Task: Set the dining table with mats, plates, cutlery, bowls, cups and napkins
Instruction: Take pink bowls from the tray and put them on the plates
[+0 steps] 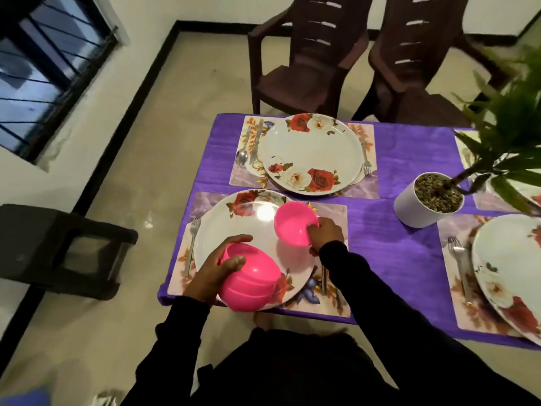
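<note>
Left hand [215, 269] has its fingers curled round a stack of pink bowls [248, 281], thumb over the rim, held tilted over the near edge of the near plate [234, 230]. Right hand [325, 230] pinches the rim of a single pink bowl [294, 224] with its fingers, also tilted, at the plate's right side; can't tell if it touches the plate.

The plate sits on a mat [330, 212] on the purple worktop [389, 230], fork [191, 244] to its left. A far plate [310, 153] has a spoon [243, 153] on the left and another fork [366, 159] on the right. A white plant pot [421, 206] stands right of centre, with one more plate [509, 271] beyond it.
</note>
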